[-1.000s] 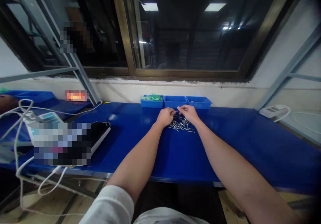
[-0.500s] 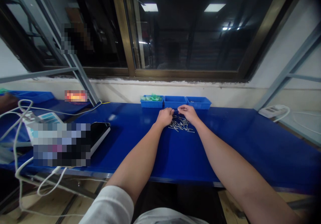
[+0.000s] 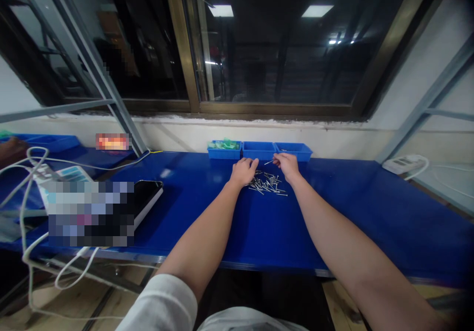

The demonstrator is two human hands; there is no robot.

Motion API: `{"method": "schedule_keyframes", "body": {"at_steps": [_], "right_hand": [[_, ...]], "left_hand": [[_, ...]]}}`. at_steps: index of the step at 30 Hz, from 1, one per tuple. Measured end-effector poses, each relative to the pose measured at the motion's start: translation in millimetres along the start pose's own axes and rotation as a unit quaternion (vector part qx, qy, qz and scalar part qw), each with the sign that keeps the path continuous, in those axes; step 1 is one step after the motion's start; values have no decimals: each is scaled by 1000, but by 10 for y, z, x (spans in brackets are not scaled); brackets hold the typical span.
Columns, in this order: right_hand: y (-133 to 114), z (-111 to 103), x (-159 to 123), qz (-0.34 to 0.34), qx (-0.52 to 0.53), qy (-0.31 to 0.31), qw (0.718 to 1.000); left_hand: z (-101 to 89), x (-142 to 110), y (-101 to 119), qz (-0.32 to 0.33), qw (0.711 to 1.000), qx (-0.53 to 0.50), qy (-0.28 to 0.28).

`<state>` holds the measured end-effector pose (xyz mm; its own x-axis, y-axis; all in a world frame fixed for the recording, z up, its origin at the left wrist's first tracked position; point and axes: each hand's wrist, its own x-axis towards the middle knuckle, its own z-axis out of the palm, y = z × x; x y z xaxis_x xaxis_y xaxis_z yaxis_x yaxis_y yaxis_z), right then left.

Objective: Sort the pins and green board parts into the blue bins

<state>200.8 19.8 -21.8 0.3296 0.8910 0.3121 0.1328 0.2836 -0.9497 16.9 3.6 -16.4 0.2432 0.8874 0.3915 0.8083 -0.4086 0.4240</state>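
Note:
A loose pile of thin silver screws (image 3: 267, 183) lies on the blue table; at this size they could also be nails. My right hand (image 3: 288, 165) pinches one screw (image 3: 269, 162) between thumb and fingertips, its shank pointing left just beyond the pile. At the pile's left edge is my left hand (image 3: 243, 172), palm down with the thumb apart from the fingers and nothing visible in it. Three blue bins stand behind the hands: the left bin (image 3: 224, 156) holds green packets (image 3: 229, 144), and a few small pieces show in the right bin (image 3: 300, 154).
The middle bin (image 3: 258, 149) stands between the others. A black-topped device (image 3: 148, 192) and white cables (image 3: 25, 232) occupy the table's left side. A power strip (image 3: 402, 164) lies at the far right. Another person's hand (image 3: 13, 150) shows at the left edge.
My hands have moved apart. The right one has shifted right with a screw in its fingers, and the left one's fingers have loosened.

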Motion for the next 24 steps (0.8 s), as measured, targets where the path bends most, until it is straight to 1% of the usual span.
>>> {"method": "schedule_keyframes", "body": {"at_steps": [3,6,9,11,15,18,21,24], "right_hand": [[33,-25,70,7,19,48,999],[56,-45,103,-4,80,65,995],[58,-66,88,10,113,38,993],[54,-77,64,28,94,16,995],[59,-68,19,27,-1,-4,1000],[58,-15,-26,-11,-112,-55,992],[27,71,-99,-65,-223,-130,964],[-15,151,-174,-147,-327,-187,914]], "left_hand": [[13,16,-20,-17,1000,8,-9],[36,32,-41,-14,1000,8,-16],[48,38,-58,-13,1000,3,-24],[48,39,-66,-20,999,4,-31],[51,40,-78,-27,999,18,-43],[64,40,-83,-11,997,26,-67],[82,36,-86,9,994,39,-98],[97,30,-86,22,992,57,-110]]}}
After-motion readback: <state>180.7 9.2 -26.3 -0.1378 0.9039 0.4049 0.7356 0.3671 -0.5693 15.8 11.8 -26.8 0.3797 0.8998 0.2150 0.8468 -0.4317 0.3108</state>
